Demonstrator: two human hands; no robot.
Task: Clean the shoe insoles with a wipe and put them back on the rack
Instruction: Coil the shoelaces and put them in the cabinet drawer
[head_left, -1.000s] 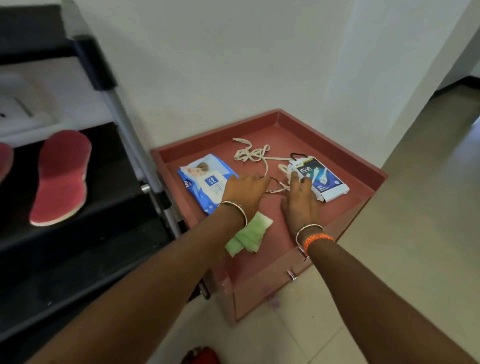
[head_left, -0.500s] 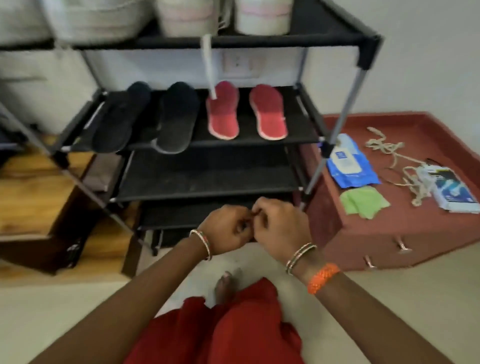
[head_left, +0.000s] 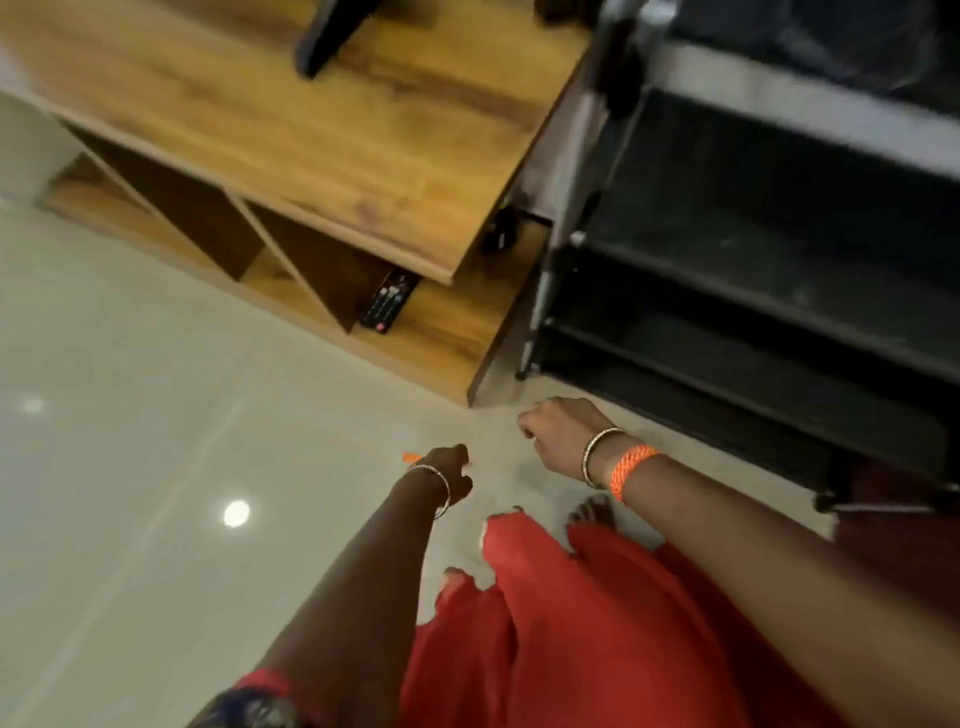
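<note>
The black shoe rack (head_left: 769, 312) fills the right side, and only its bare lower shelves show. No insole and no wipe is in this view. My left hand (head_left: 453, 470) hangs over the floor tiles with its back to the camera and its fingers hidden; a tiny orange bit shows at its far edge. To its right, my right hand (head_left: 556, 436) hovers in front of the rack's bottom corner, fingers curled under, with nothing visible in it. The two hands are apart.
A low wooden cabinet (head_left: 322, 145) stands left of the rack, with a remote control (head_left: 389, 304) on its lower shelf. Pale glossy floor tiles (head_left: 156, 467) spread to the left. My red garment (head_left: 545, 623) and a bare foot (head_left: 592, 512) are below the hands.
The view swung left and down, away from the red drawer unit and the insole shelf. My hands, pressed together half a second ago, have separated and dropped toward the floor.
</note>
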